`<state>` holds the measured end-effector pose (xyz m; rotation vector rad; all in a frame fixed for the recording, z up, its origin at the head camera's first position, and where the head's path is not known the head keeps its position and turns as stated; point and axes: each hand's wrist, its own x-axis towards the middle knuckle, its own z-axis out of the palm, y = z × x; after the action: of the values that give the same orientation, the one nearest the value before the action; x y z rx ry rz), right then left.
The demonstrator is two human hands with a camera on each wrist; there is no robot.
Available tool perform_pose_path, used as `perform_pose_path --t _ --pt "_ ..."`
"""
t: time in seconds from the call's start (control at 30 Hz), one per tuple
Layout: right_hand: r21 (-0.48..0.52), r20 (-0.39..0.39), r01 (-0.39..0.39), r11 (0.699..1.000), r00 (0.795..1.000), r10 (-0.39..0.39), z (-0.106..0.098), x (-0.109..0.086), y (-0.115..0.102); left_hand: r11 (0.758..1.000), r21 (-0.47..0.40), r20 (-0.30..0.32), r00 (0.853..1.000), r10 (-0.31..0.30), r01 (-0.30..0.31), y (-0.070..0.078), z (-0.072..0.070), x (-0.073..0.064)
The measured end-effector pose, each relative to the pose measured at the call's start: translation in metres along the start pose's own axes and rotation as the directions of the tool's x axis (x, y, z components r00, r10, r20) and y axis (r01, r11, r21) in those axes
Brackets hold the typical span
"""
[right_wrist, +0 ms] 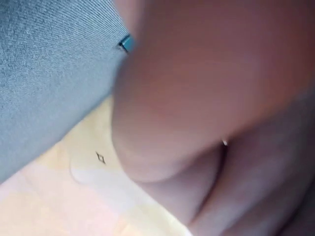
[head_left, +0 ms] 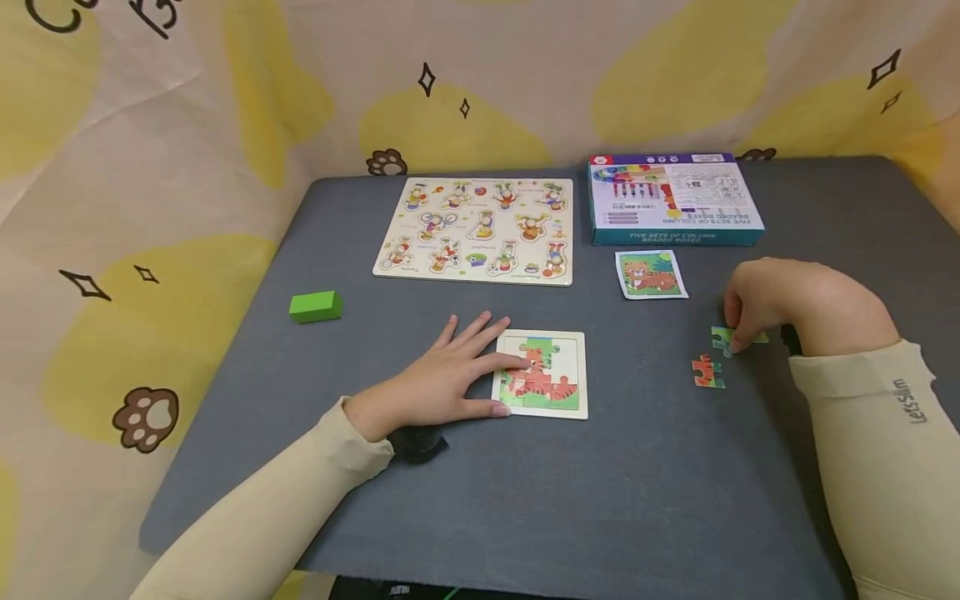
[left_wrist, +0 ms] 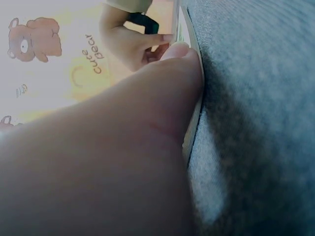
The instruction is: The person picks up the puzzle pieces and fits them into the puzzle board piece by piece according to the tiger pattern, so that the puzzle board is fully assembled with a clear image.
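My left hand (head_left: pixel 442 375) rests with spread fingers on the left part of a small square puzzle board (head_left: pixel 577 350). An orange tiger picture (head_left: pixel 532 382) on green is partly filled in there, with white showing at the upper right. Over at the right, my right hand (head_left: pixel 787 300) pinches at a green jigsaw piece (head_left: pixel 722 338) lying low at the table, thumb and curled fingers at its edge. Another green piece (head_left: pixel 762 338) shows partly behind the thumb. Just nearer lies an orange and green piece (head_left: pixel 707 372). In the right wrist view, curled fingers (right_wrist: pixel 172 98) hide the piece.
A picture card (head_left: pixel 651 275) with the tiger lies beyond the board, in front of a flat box (head_left: pixel 675 200). A larger peg puzzle board (head_left: pixel 476 229) lies at the back. A green block (head_left: pixel 316 307) is at the left on the grey table (head_left: pixel 450 500).
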<state>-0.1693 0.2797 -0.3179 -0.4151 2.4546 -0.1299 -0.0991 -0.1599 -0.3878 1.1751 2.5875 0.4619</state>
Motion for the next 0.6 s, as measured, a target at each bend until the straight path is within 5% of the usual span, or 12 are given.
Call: perform_pose_path --t 0.3,0.6 --pt "0.085 0.060 0.107 0.991 0.992 -0.112 0.001 0.007 -0.008 1.000 0.009 -0.001 1.000 -0.003 0.003 -0.001 0.001 0.001" --pt "0.242 -0.124 0.307 0.920 0.951 -0.285 -0.009 -0.007 -0.053 1.000 -0.003 -0.004 1.000 -0.003 0.003 0.000 0.000 0.000"
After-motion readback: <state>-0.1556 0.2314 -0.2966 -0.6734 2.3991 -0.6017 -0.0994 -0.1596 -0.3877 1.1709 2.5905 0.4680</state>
